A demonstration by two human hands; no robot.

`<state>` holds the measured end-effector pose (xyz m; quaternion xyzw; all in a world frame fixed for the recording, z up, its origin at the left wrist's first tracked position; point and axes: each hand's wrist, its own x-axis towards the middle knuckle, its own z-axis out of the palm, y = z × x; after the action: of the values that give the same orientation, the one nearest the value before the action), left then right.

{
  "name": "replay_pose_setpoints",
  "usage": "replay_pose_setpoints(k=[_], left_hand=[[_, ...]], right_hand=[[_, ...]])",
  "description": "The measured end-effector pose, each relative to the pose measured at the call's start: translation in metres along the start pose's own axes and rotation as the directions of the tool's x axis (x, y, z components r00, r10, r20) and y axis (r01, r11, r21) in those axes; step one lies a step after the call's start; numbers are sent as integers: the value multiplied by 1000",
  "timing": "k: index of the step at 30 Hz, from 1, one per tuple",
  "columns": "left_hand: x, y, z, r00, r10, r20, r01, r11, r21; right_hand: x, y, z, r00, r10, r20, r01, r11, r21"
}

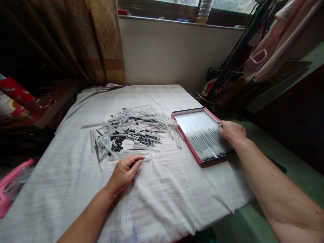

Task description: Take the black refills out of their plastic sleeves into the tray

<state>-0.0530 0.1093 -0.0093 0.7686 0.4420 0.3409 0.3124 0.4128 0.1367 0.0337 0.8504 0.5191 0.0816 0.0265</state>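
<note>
My left hand [128, 168] rests on the cloth at the near side of a loose pile, its fingers curled and the thumb close to the index finger. A clear pen barrel [147, 159] sticks out beyond the fingertips, in their loose grip. The pile holds clear tubes [141, 116], thin dark refills [145, 138] and small black caps [117, 141]. To the right lies a shallow box [188, 143] with a pink rim. Pens with black ends [206, 145] fill its near part in a row. My right hand [232, 131] is closed over the box's right edge; its fingertips are partly hidden.
A white cloth [162, 195] covers the table, whose right edge runs close to the box. Behind stand a wall [162, 50] and a patterned curtain [108, 44]. Pink fabric [270, 44] hangs at the right. A pink plastic thing [12, 179] is at the left.
</note>
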Motion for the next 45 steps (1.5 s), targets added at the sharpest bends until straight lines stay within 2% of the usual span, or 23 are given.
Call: replay_pose_setpoints(k=[1, 3, 5, 7, 10, 12, 15, 20, 26, 30, 33, 37, 40, 42, 45], left_hand=[[0, 1, 0, 1000, -9, -5, 9, 1000, -16], [1, 1, 0, 999, -31, -16, 30, 998, -56], [1, 2, 0, 996, -84, -16, 82, 989, -125], [0, 2, -1, 987, -158, -17, 151, 964, -217], [1, 2, -4, 971, -234, -50, 206, 923, -326], [2, 0, -8, 963, -257, -85, 210, 907, -364], [3, -2, -12, 951, -286, -122, 217, 892, -397], [2, -5, -12, 952, -283, -114, 221, 897, -382], [2, -7, -10, 959, -259, -118, 199, 906, -373], [2, -8, -9, 959, -257, -117, 201, 913, -356], [2, -8, -8, 955, -272, -120, 214, 909, -358], [2, -4, -10, 942, -322, -96, 252, 866, -431], [3, 1, -13, 928, -363, -82, 270, 810, -521], [3, 3, -15, 909, -405, -95, 275, 757, -592], [4, 4, -15, 888, -444, -119, 272, 717, -642]], right_hand=[[-2, -9, -7, 1000, 9, -24, -9, 1000, 9], [-8, -33, -22, 992, -40, -120, 47, 997, 54], [-15, -64, -36, 963, -154, -220, 183, 976, 116], [-26, -98, -48, 929, -256, -268, 309, 934, 179], [-51, -150, -56, 871, -417, -259, 479, 837, 264], [-73, -178, -56, 814, -539, -219, 581, 752, 311], [-104, -204, -50, 769, -623, -142, 627, 691, 359], [-132, -213, -35, 748, -661, -63, 632, 680, 372], [-134, -213, -30, 767, -642, -26, 617, 725, 306], [-134, -212, -27, 767, -641, -40, 618, 719, 316], [-139, -213, -26, 746, -657, -109, 624, 633, 458], [-148, -219, -28, 647, -743, -170, 641, 409, 650], [-146, -224, -29, 591, -789, -170, 644, 334, 688], [-140, -225, -28, 612, -776, -150, 642, 377, 668], [-128, -226, -29, 695, -716, -70, 628, 557, 544]])
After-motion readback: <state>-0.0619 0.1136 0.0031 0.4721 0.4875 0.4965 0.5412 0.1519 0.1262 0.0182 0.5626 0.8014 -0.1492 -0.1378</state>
